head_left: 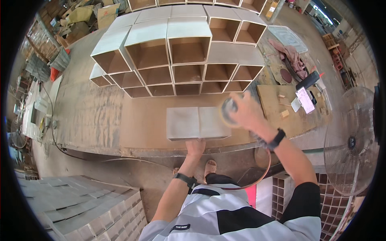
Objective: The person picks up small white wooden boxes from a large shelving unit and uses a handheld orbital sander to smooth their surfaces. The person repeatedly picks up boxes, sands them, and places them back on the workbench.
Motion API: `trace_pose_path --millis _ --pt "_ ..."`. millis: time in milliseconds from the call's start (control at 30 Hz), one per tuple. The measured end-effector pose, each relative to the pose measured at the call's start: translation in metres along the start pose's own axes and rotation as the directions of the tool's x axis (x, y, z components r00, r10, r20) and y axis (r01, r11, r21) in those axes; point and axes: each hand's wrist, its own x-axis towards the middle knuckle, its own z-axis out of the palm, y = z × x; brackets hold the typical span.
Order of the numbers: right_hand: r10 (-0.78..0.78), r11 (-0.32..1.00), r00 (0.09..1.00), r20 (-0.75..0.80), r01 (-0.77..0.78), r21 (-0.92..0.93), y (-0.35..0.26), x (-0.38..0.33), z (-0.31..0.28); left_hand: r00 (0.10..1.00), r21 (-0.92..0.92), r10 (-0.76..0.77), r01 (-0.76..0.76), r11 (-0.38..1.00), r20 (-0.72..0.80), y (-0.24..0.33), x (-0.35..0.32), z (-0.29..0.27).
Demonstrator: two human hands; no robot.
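A white two-part wooden box (183, 122) lies on the bench in front of me, its open side toward me. At its near edge, by the middle divider, my left hand (196, 147) grips it; the fingertips are out of sight inside or beneath. My right hand (246, 110) is wrapped around a round sander (228, 111) with a pale rim, smeared by motion. The tool is tilted on edge over the box's right end; I cannot tell whether it touches. A brownish air hose (268, 162) loops down from near my right wrist.
Stacked white box frames (169, 52) with open brown compartments stand behind the box. To the right are a lit phone (304, 100), a crumpled cloth (291, 54) and a large caged fan (350, 140). More stacked boxes (92, 205) sit at lower left. The bench's front edge (136, 152) runs close by.
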Motion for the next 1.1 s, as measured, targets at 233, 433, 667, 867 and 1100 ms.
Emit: trace_pose_path --millis 233,433,667,867,1100 --pt "0.248 0.954 0.956 -0.158 -0.213 0.211 0.048 -0.041 -0.027 0.97 0.127 -0.182 0.163 0.978 0.164 0.015 0.001 -0.024" --pt "0.327 0.893 0.922 -0.208 -0.229 0.387 0.054 -0.072 -0.055 0.922 -0.883 -0.28 -0.119 0.454 -0.268 0.046 -0.007 -0.065" --pt "0.02 0.993 0.968 -0.249 0.01 0.119 -0.014 -0.034 -0.076 0.953 -0.439 -0.121 0.014 -0.898 0.277 -0.005 -0.022 -0.02" --pt "-0.299 0.93 0.949 -0.097 0.313 0.195 -0.109 0.014 -0.038 0.959 -0.344 -0.127 -0.033 -0.938 0.252 -0.001 -0.026 -0.009" --pt "-0.517 0.855 0.839 0.169 0.496 0.151 -0.178 0.028 0.035 0.979 -0.579 -0.148 -0.041 -0.814 0.139 0.003 -0.038 -0.013"
